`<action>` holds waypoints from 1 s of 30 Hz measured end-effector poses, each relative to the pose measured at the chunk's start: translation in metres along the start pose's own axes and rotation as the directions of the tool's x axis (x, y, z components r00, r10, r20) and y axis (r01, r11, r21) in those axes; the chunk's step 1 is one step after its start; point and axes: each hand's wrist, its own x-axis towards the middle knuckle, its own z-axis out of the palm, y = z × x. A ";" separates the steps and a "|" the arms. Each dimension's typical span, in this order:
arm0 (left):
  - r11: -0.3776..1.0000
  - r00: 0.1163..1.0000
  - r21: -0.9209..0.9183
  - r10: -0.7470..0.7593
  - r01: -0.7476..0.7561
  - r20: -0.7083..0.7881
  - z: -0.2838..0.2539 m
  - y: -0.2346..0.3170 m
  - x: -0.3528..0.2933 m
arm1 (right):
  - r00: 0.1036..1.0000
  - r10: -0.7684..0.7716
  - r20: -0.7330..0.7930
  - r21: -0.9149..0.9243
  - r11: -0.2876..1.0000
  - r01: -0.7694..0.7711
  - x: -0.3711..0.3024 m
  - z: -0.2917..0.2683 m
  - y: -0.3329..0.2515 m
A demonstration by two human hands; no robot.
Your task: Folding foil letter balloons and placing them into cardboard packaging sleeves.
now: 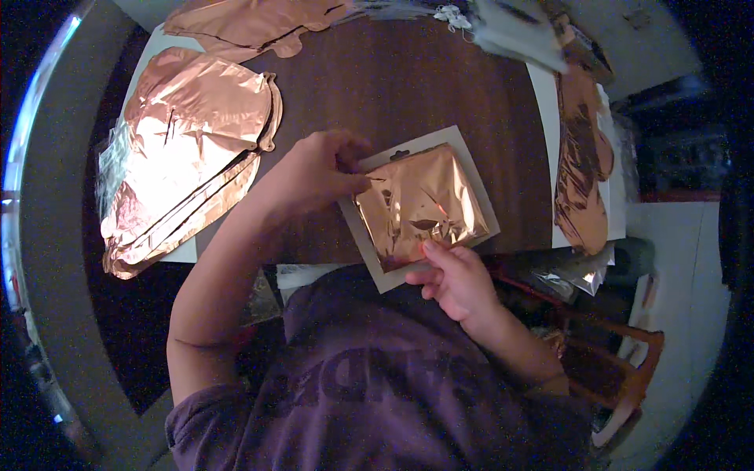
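Note:
A folded rose-gold foil balloon (428,206) lies on a pale backing card (477,182) with a hang hole in its top edge. The card is tilted, over the near edge of the dark table. My left hand (323,169) pinches the card's upper left side, thumb by the foil and fingers curled at the edge. At the lower edge, my right hand (458,281) grips the card too, its thumb on top of the foil and its other fingers partly hidden beneath.
Flat rose-gold foil balloons (196,102) are piled at the table's left, with another foil piece (251,27) at the far left. More foil (581,157) lies along the right side. Clear plastic (518,35) and a white tangle (453,16) sit far back. A wooden chair (640,361) stands lower right.

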 end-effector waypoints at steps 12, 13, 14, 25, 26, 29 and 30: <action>0.994 0.997 0.072 0.080 -0.081 0.017 0.000 0.009 -0.011 | 1.000 0.020 -0.021 -0.052 0.998 -0.021 0.000 0.001 -0.004; 0.989 0.991 0.059 0.131 -0.132 0.020 0.000 0.014 -0.016 | 0.999 0.033 -0.023 -0.050 0.998 -0.034 0.002 -0.001 -0.003; 0.989 0.991 0.061 0.131 -0.132 0.018 -0.001 0.019 -0.020 | 0.999 0.032 -0.021 -0.051 0.998 -0.033 0.003 -0.002 -0.004; 0.945 0.927 0.199 0.302 -0.260 -0.224 0.018 -0.002 -0.022 | 0.999 0.021 -0.029 0.015 1.000 -0.020 -0.003 0.007 -0.011; 0.945 0.927 0.200 0.302 -0.260 -0.224 0.021 -0.005 -0.022 | 0.999 0.021 -0.028 0.015 1.000 -0.020 -0.002 0.007 -0.010; 0.932 0.923 0.311 0.273 -0.184 -0.271 0.029 -0.008 -0.024 | 1.000 0.018 -0.016 0.027 0.999 -0.018 -0.001 0.005 -0.010; 0.904 0.900 0.371 0.328 -0.210 -0.288 0.030 -0.008 -0.026 | 1.000 0.020 -0.004 0.030 0.999 -0.020 0.000 0.004 -0.010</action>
